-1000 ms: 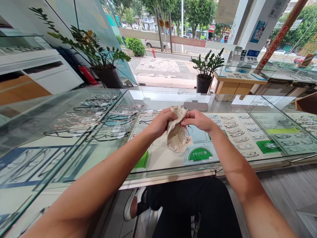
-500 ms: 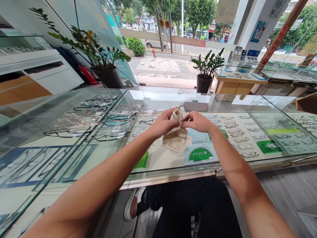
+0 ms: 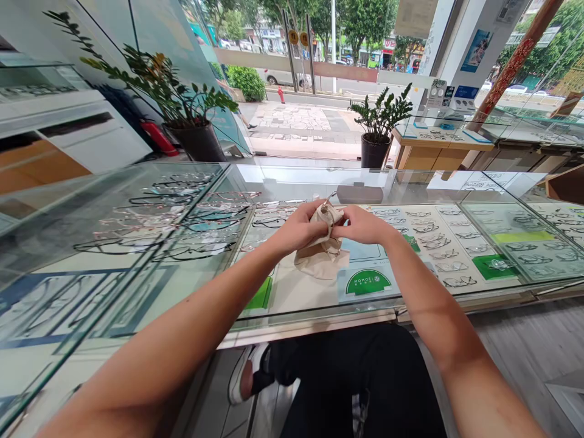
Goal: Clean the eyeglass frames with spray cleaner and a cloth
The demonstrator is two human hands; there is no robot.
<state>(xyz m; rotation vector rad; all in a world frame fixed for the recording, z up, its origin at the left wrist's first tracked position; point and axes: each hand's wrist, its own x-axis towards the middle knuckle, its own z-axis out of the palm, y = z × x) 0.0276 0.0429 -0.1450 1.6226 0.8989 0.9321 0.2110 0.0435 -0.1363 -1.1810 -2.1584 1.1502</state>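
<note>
My left hand (image 3: 298, 228) and my right hand (image 3: 358, 224) meet above the glass counter (image 3: 319, 298). Both are closed around a beige cleaning cloth (image 3: 322, 258) and a pair of thin-framed glasses (image 3: 335, 246) wrapped in it. The left hand pinches the cloth over part of the frame. The right hand grips the frame from the other side. The cloth's lower part hangs down and touches the glass. Most of the glasses are hidden by cloth and fingers.
Rows of spectacle frames (image 3: 438, 240) lie inside the showcase under the glass, more frames (image 3: 182, 219) at left. A grey case (image 3: 360, 193) sits behind my hands. A green sticker (image 3: 368, 283) lies near the cloth. Potted plants (image 3: 378, 131) stand beyond. My legs are under the counter.
The cloth has been bunched tighter and lowered; it hung loose a second ago. My hands have drawn closer together around the glasses. The view shifted slightly.
</note>
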